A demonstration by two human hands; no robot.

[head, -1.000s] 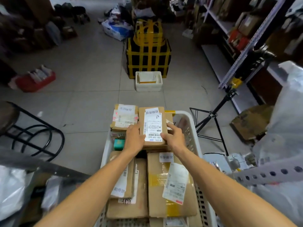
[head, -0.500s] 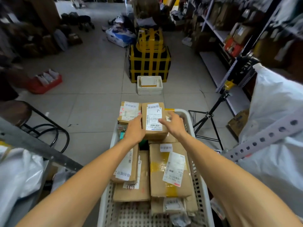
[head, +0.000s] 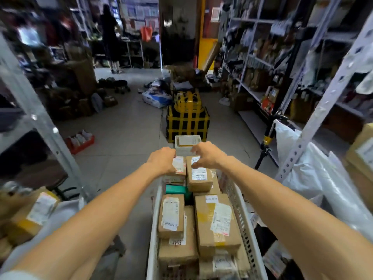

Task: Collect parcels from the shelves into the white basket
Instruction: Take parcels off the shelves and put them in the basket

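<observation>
With the right hand (head: 205, 155) curled over the far edge of the top parcel (head: 198, 178) at the far end of the white basket (head: 242, 219), and the left hand (head: 161, 160) beside it with its grip unreadable, that parcel should be seated flat before release.

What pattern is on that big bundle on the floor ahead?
The bundle is black with a yellow tape grid; head view.

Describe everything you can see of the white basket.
The white basket looks like plastic, long and narrow, with slotted lattice walls. It runs away from the viewer between the arms. Brown cardboard parcels with white labels fill it, stacked above the rim, with a green box among them. The left hand and right hand touch parcels at its far end; what it stands on is hidden.
</observation>
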